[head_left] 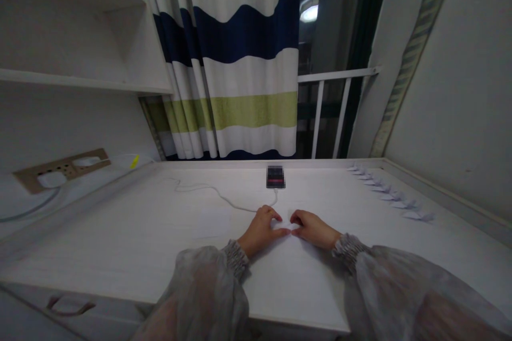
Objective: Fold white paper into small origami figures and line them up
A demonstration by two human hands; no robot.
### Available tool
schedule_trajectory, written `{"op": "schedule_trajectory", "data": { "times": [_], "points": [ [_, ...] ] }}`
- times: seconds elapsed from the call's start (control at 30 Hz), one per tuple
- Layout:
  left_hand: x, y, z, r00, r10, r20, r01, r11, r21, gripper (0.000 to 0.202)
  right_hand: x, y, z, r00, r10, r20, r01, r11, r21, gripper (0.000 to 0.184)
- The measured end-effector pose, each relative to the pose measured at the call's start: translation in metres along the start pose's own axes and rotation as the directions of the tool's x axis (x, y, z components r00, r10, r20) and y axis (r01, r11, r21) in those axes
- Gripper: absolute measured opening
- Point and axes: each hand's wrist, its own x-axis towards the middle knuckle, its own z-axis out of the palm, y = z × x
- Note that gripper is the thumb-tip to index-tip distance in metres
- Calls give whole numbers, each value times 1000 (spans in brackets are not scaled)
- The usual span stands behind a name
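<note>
Pinching white paper in left hand and right hand, mostly covered; can't make out edges against pale tabletop. Can't read pixelated phone.

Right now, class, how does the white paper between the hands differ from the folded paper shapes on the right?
The white paper is held by the left hand and right hand; the folded paper shapes lie untouched.
The white paper is partly hidden; the folded paper shapes form a row in plain view.
Both are white.
</note>
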Motion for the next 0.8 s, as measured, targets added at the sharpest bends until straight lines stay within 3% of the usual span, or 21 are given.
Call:
{"op": "schedule_trajectory", "data": {
  "times": [0.2,0.4,0.53,0.63,0.8],
  "points": [
    [1,0,1,999,-46,17,47,997,-66,28,-1,4,7,999,38,-25,-32,981,191,23],
    [3,0,2,995,-92,-41,85,984,-159,23,-2,4,6,982,-80,-173,135,935,329,23],
    [4,5,-2,998,-9,-69,-10,964,-267,12,-3,8,3,943,-128,-306,222,929,297,21],
    [3,9,-7,978,123,-167,-151,975,-164,9,-4,11,1,886,-240,-397,348,910,226,11],
    [1,8,-9,887,393,-242,-373,919,124,11,-8,12,-3,727,-493,-478,522,849,-81,8]
  ]
}}
